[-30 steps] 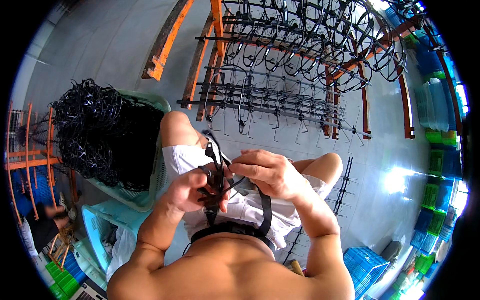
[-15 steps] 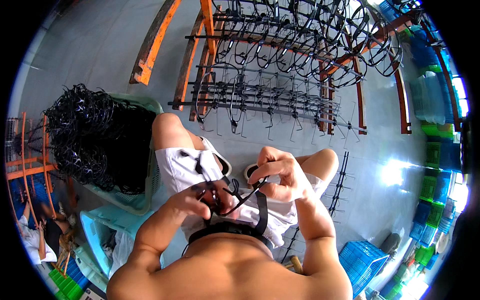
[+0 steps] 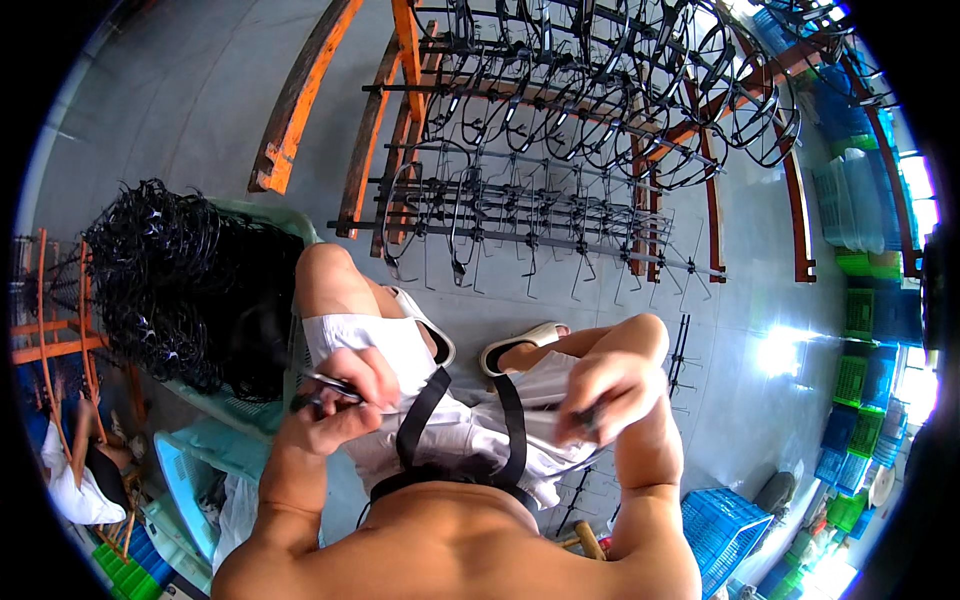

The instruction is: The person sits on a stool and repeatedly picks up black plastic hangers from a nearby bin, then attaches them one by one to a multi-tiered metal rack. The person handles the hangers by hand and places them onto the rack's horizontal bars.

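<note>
My left hand (image 3: 352,398), above my left thigh, is closed around a small dark glossy piece (image 3: 335,388) whose ends stick out past the fingers. Its exact kind cannot be made out. My right hand (image 3: 618,392) is over my right thigh, smeared by motion. Its fingers are curled together on a dark, blurred bit (image 3: 588,418), too unclear to name. The hands are well apart, with black straps (image 3: 510,425) across my white shorts between them. To the left, a large heap of thin glossy black plastic pieces (image 3: 150,290) fills a pale green crate (image 3: 262,412).
Ahead stands an orange rack (image 3: 285,130) with rows of black curved frames (image 3: 560,90) on rods with wire hooks (image 3: 540,240). A light blue crate (image 3: 185,470) is at lower left, a blue basket (image 3: 725,525) at lower right. Another person (image 3: 85,475) sits far left.
My hands have moved apart, left hand to the left and right hand slightly right and down. The thin black curved piece that stretched between them no longer spans the gap.
</note>
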Demonstrator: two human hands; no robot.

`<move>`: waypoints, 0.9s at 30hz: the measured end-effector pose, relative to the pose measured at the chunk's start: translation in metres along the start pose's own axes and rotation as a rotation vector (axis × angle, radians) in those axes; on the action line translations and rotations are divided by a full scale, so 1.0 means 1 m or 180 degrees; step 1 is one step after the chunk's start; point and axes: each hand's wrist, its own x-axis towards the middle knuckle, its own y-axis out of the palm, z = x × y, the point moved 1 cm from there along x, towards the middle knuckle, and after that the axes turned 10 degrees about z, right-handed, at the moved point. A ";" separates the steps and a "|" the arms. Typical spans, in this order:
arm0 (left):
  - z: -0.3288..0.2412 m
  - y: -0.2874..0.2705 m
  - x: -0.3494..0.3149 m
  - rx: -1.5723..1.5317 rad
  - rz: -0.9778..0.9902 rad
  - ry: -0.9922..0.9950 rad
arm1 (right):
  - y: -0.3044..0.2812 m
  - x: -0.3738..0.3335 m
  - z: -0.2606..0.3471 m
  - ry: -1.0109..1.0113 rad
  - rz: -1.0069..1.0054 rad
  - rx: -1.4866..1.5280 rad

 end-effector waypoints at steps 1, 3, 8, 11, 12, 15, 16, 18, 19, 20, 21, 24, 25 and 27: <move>0.005 -0.006 0.002 0.0508 0.0073 0.0372 | -0.002 -0.010 0.004 -0.0807 -0.0520 0.0029; 0.010 -0.002 0.010 0.0753 -0.0034 0.0363 | -0.009 -0.012 0.021 -0.2286 -0.1650 0.0094; 0.092 -0.010 0.054 0.2948 -0.0945 0.0350 | -0.069 0.030 0.020 -0.1533 -0.4021 0.0964; 0.126 -0.016 0.082 0.3559 -0.1769 0.0303 | -0.114 0.054 -0.010 -0.1047 -0.4102 0.0768; 0.135 -0.016 0.088 0.3452 -0.1887 0.0344 | -0.122 0.056 -0.020 -0.0962 -0.4171 0.0818; 0.144 -0.017 0.094 0.3598 -0.1949 0.0051 | -0.125 0.059 -0.034 -0.0416 -0.4483 0.0536; 0.151 -0.020 0.093 0.3540 -0.2006 0.0003 | -0.128 0.057 -0.044 -0.0416 -0.4590 0.0485; 0.161 -0.024 0.090 0.3558 -0.2101 -0.0012 | -0.124 0.058 -0.055 -0.0681 -0.4778 0.0491; 0.164 -0.027 0.088 0.3510 -0.2055 0.0064 | -0.122 0.058 -0.057 -0.0799 -0.4867 0.0471; 0.162 -0.026 0.087 0.3459 -0.1990 0.0131 | -0.122 0.056 -0.060 -0.0913 -0.4829 0.0444; 0.161 -0.026 0.086 0.3408 -0.1927 0.0198 | -0.122 0.054 -0.064 -0.1025 -0.4789 0.0416; 0.158 -0.024 0.084 0.3062 -0.1918 0.0113 | -0.119 0.054 -0.066 -0.1136 -0.4773 0.0354; 0.159 -0.024 0.083 0.2887 -0.1963 0.0076 | -0.117 0.055 -0.065 -0.1135 -0.4785 0.0337; 0.158 -0.029 0.082 0.3013 -0.1697 0.0268 | -0.115 0.056 -0.064 -0.1208 -0.4807 0.0337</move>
